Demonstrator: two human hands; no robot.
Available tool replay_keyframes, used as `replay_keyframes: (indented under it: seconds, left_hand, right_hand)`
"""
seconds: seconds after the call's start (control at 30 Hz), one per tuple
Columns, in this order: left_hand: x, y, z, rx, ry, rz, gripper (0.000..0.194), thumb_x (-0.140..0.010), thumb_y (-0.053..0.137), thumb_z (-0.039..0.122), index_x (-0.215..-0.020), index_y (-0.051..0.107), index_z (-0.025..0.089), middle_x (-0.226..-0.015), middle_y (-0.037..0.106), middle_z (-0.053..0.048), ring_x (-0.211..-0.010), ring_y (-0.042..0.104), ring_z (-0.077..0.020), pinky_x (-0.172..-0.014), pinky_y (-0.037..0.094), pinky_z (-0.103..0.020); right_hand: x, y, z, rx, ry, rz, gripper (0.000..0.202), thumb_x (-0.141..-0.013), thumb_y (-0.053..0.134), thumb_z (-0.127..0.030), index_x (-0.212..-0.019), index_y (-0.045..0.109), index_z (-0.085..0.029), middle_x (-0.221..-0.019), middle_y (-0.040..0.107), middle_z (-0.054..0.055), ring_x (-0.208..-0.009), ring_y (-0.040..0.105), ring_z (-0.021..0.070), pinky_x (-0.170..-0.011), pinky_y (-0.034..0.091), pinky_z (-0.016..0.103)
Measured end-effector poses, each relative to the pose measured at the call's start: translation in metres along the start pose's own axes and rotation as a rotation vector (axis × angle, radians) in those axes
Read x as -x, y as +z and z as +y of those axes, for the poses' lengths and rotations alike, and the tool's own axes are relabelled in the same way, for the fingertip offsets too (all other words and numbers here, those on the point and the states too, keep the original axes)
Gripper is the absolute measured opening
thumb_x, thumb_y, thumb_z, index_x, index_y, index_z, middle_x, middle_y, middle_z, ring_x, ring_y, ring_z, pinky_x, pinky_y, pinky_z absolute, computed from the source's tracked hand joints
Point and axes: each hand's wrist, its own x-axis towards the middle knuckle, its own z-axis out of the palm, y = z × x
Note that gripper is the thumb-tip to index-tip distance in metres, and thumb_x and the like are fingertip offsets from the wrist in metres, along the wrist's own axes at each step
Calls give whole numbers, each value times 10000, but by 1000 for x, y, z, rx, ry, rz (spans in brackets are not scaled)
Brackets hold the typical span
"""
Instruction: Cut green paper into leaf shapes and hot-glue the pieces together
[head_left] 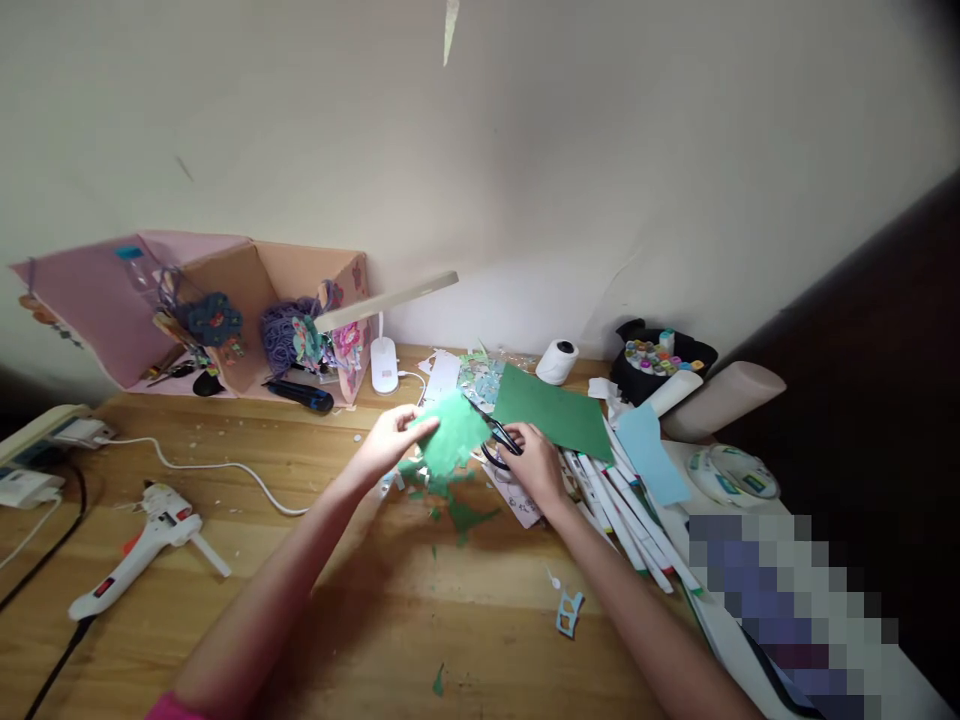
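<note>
Pinched in my left hand (pixel 391 440) is a piece of green paper (pixel 451 432), brightly lit and jagged along its lower edge. My right hand (pixel 534 462) grips a pair of black-handled scissors (pixel 501 440). The blades reach the right edge of the green paper; whether they are apart I cannot make out. Green scraps (pixel 466 516) lie on the table beneath the paper. A larger dark green sheet (pixel 555 410) rests just behind my right hand.
A lamp (pixel 384 362) stands behind my hands. Pink boxes (pixel 307 270) with purple yarn and a utility knife (pixel 300 394) are back left. A glue gun (pixel 142 545) lies left. Markers (pixel 626 510), a black marker holder (pixel 664 362) and a white camera (pixel 557 361) are right.
</note>
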Motion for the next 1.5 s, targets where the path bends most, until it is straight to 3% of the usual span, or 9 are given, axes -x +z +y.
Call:
replay_keyframes:
  seconds: [0.23,0.33,0.43,0.67,0.77,0.87,0.97,1.1,1.5]
  left_hand:
    - [123,-32,-28,200,-332,-324,236,-715,665,391,-762,613,165,-712,593,13,-678,537,-132,-608,411,-214]
    - [161,-46,-61,460,-492,-281,294,-656,733,403,-779,601,171,-694,593,18,-640,540,-121,-580,400,-197]
    - [181,-51,-87,609,-550,-182,339,-633,756,432,-777,596,170,-665,585,19,-580,522,-107,-521,383,-182]
    - [182,-42,-91,808,-533,-92,342,-593,808,366,-783,620,154,-661,609,17,-550,537,-89,-506,407,-164]
    - [183,-42,-89,872,-531,-45,347,-568,824,357,-756,629,139,-650,624,3,-533,543,-90,-489,408,-161]
    - [184,-43,-89,907,-525,-2,335,-575,823,351,-760,645,136,-661,642,-4,-528,546,-76,-484,406,-142]
    - [183,-44,-88,923,-523,9,336,-572,826,349,-767,653,137,-680,658,-11,-546,563,-76,-506,429,-139]
    - [182,-41,-86,928,-510,-26,312,-597,814,340,-779,656,141,-658,647,-1,-547,569,-81,-504,442,-145]
    - [183,-39,-88,925,-520,-55,277,-657,776,338,-821,656,151,-640,615,16,-550,565,-82,-542,466,-169]
  right_hand:
    - [24,-9,-33,32,-197,-163,264,-891,444,-253,-1070,620,-171,-1133,614,152,-1118,517,282,-966,371,447]
    - [60,-21,-38,-44,-442,-471,334,-853,559,-360,-1180,599,-310,-1270,597,10,-1188,516,195,-1005,393,315]
    - [77,-17,-27,14,-726,-840,675,-865,497,-501,-1448,275,-241,-1495,327,70,-1368,292,244,-1120,229,434]
    - [59,6,-31,223,-664,-778,716,-907,390,-512,-1469,183,-120,-1523,196,147,-1409,138,288,-1136,97,514]
    - [93,-3,-54,97,-908,-873,633,-928,413,-432,-1465,212,-162,-1530,212,104,-1411,151,252,-1143,114,478]
    - [138,-13,-63,-97,-1048,-938,408,-971,334,-239,-1364,421,-169,-1407,475,78,-1326,362,187,-1102,275,367]
    - [163,-17,-57,-112,-800,-872,292,-956,374,-209,-1098,624,-155,-1072,672,102,-992,598,179,-861,474,291]
    - [163,-13,-49,-140,-520,-847,156,-896,530,-266,-934,648,-172,-884,632,77,-838,581,172,-722,476,269]
    - [124,3,-71,-156,-533,-839,108,-736,701,-135,-707,616,-196,-748,615,8,-715,577,150,-618,444,236]
